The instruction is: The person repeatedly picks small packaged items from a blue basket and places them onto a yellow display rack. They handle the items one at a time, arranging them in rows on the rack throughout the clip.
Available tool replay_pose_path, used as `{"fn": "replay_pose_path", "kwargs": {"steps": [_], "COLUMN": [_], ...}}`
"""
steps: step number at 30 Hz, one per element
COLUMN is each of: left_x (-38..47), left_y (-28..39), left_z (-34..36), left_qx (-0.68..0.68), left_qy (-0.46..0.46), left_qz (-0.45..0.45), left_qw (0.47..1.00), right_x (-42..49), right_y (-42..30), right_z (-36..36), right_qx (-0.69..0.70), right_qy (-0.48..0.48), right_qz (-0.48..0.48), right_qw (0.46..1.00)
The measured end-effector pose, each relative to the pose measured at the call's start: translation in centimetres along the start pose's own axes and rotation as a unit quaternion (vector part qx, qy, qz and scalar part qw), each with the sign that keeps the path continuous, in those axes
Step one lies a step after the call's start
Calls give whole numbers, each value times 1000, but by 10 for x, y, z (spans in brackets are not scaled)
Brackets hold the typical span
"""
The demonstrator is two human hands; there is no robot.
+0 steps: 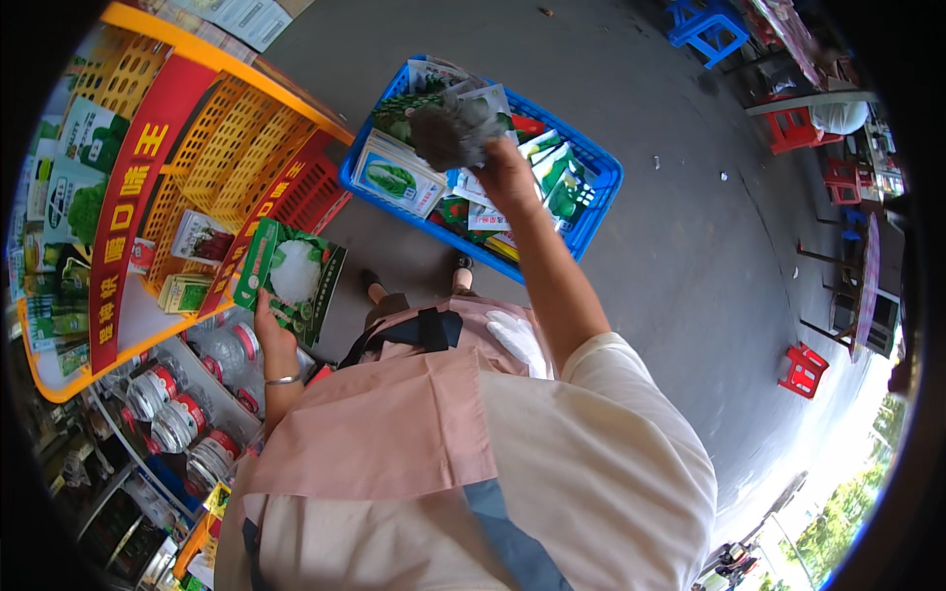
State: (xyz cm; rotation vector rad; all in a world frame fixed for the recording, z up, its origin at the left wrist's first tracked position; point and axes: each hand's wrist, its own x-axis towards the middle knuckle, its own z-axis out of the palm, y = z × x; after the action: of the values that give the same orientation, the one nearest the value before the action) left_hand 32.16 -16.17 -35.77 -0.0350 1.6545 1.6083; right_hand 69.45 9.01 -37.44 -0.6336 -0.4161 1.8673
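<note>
My left hand (273,334) grips a green packet, apparently a seed packet (295,273), with a pale round vegetable pictured on it. A second dark green packet edge shows behind it. My right hand (506,173) is closed around a fluffy grey duster (454,133), blurred at its edges. Below the duster is a blue plastic basket (610,170) of printed packets. A stack of packets with a leafy cabbage picture (395,177) stands in the basket's near left corner. The duster hides part of the contents.
At the left, a yellow display rack (211,66) holds more packets, with large water bottles (177,421) beneath it. A red perforated basket (318,192) sits behind the rack. Blue stools (708,31) and a red stool (803,371) stand on the grey floor to the right.
</note>
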Motion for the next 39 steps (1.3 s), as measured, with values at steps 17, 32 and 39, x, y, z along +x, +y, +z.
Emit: {"fn": "replay_pose_path", "kwargs": {"steps": [17, 32, 39], "left_x": [13, 17, 2], "left_y": [-18, -20, -17], "left_z": [-29, 13, 14], "left_qx": [-5, -6, 6], "left_qy": [31, -37, -26], "left_qz": [-6, -42, -51], "left_qw": [999, 998, 998], "right_x": [-226, -195, -157], "right_y": [-198, -49, -16], "right_z": [-75, -129, -143], "right_qx": [11, -797, -860], "right_qy": [32, -3, -62], "right_qz": [-91, 11, 128], "right_qw": [995, 603, 491]}}
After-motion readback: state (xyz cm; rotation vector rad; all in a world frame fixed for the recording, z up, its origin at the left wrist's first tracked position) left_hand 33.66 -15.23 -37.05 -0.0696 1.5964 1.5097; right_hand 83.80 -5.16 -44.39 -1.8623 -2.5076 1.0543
